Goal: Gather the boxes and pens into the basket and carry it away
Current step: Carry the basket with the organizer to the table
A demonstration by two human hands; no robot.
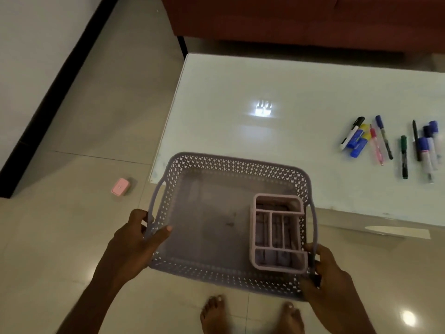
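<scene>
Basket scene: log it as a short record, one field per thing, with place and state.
basket: purple, perforated, held at both handles by the table's near corner
left hand: grips left handle
right hand: grips right handle
organizer: pink, divided, inside basket, right side
pens: loose on table, far right, outside basket
box: pink, on floor, left of table
table: white, glossy

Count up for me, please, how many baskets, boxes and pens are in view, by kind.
Baskets: 1, the purple perforated plastic basket.
Boxes: 2, the pink divided organiser box inside it and the small pink box on the floor.
Pens: about 10, the assorted pens and markers on the white glass table; the rightmost overlap.
Total: about 13.
</scene>
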